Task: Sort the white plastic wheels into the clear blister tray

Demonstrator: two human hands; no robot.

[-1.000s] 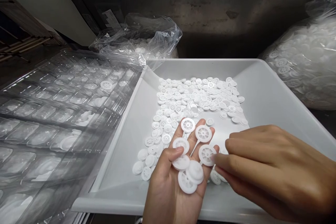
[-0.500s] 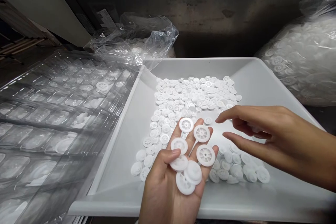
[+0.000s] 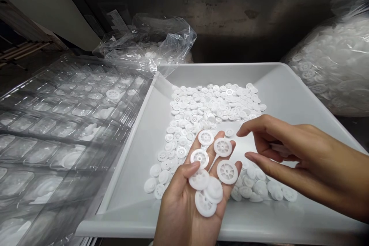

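My left hand (image 3: 184,207) is palm up over the tray, cradling several white plastic gears (image 3: 227,172), with spoked discs spread along the fingers and palm. Its thumb presses on the rim of one spoked gear (image 3: 199,158). To the right, my right hand (image 3: 288,153) hovers with thumb and index finger apart, nothing between those two tips. Its other fingers curl inward; a pale patch shows among them, and I cannot tell what it is. Beneath both hands, a grey-white tray (image 3: 135,138) holds many loose white gears (image 3: 213,102) in heaps.
Stacked clear blister trays (image 3: 43,127) stand at the left, some pockets holding white parts. An open clear plastic bag (image 3: 175,42) sits behind the tray's left corner. At the right bulges a full bag of white gears (image 3: 340,57). A dark machine panel (image 3: 230,7) spans the back.
My left hand has shifted very slightly right, and the gear under its thumb is tilted so its spokes show more clearly. My right hand has barely moved, fingertips still apart.
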